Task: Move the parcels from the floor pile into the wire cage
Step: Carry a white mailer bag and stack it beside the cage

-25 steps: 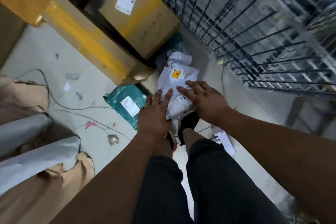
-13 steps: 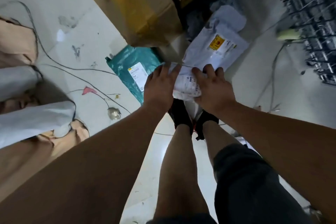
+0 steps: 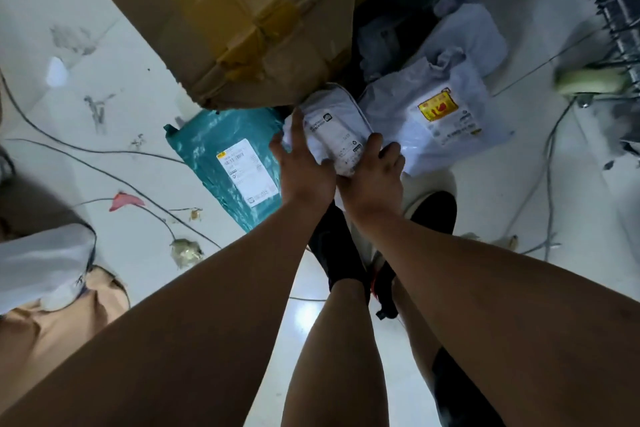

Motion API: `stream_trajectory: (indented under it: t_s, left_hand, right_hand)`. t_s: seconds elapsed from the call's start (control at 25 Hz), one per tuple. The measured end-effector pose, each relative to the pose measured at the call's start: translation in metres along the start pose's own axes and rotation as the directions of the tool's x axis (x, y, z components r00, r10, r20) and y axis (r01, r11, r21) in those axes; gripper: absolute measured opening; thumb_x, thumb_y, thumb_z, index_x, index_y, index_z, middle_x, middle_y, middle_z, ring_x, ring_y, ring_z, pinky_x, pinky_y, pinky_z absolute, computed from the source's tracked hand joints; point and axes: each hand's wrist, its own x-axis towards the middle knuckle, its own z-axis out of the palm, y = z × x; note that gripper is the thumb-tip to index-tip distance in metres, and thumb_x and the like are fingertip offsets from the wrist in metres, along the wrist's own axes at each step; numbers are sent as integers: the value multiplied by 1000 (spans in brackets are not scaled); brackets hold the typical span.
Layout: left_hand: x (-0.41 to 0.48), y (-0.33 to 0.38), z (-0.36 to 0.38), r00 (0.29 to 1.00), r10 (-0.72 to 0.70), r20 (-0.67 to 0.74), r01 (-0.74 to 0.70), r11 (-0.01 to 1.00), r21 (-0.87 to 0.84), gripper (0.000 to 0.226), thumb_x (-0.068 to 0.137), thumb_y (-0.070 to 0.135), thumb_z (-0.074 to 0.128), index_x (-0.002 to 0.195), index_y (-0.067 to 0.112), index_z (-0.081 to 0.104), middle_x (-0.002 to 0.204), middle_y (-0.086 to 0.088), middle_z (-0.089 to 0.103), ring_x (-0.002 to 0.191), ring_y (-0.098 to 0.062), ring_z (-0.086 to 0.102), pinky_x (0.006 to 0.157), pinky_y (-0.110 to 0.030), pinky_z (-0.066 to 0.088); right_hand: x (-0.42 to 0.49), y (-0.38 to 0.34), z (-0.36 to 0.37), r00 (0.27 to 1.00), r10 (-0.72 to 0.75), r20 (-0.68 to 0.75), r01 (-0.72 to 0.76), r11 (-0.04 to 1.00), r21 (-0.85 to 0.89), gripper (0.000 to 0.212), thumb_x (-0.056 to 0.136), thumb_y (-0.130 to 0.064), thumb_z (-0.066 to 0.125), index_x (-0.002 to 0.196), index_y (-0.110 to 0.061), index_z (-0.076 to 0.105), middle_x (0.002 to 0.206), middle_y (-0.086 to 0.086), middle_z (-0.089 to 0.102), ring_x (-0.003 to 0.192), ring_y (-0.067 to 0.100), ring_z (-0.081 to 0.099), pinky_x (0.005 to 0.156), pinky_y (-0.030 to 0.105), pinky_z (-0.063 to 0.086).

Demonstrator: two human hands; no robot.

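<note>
A small white parcel [image 3: 335, 125] with a printed label is held between both hands, just above the floor pile. My left hand [image 3: 304, 170] grips its left edge, thumb up along the side. My right hand [image 3: 375, 177] grips its lower right corner. A larger white bag [image 3: 433, 121] with a yellow sticker lies on the floor right of it. A teal parcel [image 3: 225, 163] with a white label lies to the left. The wire cage [image 3: 613, 3] shows at the top right corner.
A big cardboard box [image 3: 242, 21] with yellow tape leans over the pile at the top. Cables [image 3: 104, 166] run across the white floor on the left and right. A cage caster [image 3: 588, 81] sits at right. Tan and white bags [image 3: 45, 274] lie lower left. My feet [image 3: 346, 253] stand below the parcel.
Both hands have closed round the small white parcel and raised it off the larger white bag. The view has tilted further down toward the floor.
</note>
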Motion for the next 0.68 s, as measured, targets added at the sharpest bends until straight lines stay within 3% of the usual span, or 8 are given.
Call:
stream_trajectory:
  t_s: [0.08,0.16,0.24,0.36,0.48,0.68]
  left_hand:
    - [10,-2,6,994,30,101,-22,997,-76,101,80,7,70,163,35,20,162,-11,32,133,-31,51,100,-28,45]
    - [23,-5,7,979,30,201,-18,998,-57,102,77,13,73,163,33,22,160,-6,42,140,-30,47,109,-39,46]
    - [32,-5,5,968,5,250,8,999,-53,101,80,14,77,163,33,23,161,-3,41,142,-26,46,113,-41,44]
    - [35,1,1,966,-28,259,30,1000,-4,99,86,14,78,165,31,20,169,-5,27,148,-25,38,109,-26,37]
    - [27,15,-6,968,-40,246,17,995,97,91,89,17,76,164,27,25,167,-8,30,149,-28,36,112,-32,36]
    - [-18,60,-27,968,15,251,-37,996,83,78,92,19,72,160,22,35,162,-9,40,144,-28,43,110,-31,37]
  right_hand:
    - [14,4,1,1000,14,23,-13,998,-59,84,69,-45,85,130,-13,37,124,16,46,117,35,48,66,38,48]
    - [30,12,-1,994,29,106,-21,997,-78,88,72,-39,84,138,-11,34,133,18,39,125,37,41,80,43,51]
    - [40,21,-3,983,13,182,-5,999,-44,91,72,-38,85,141,-11,31,137,18,34,126,39,38,93,49,50]
    - [43,30,-12,962,-80,262,95,994,-47,97,68,-50,87,141,-13,35,139,17,36,128,37,39,96,49,50]
    - [45,29,-38,944,-144,298,172,982,-72,94,71,-55,83,143,-15,38,142,17,39,131,37,40,99,50,49]
    - [51,16,-120,934,-225,279,227,974,26,80,84,-41,76,146,-11,36,138,17,42,129,38,43,98,49,48]
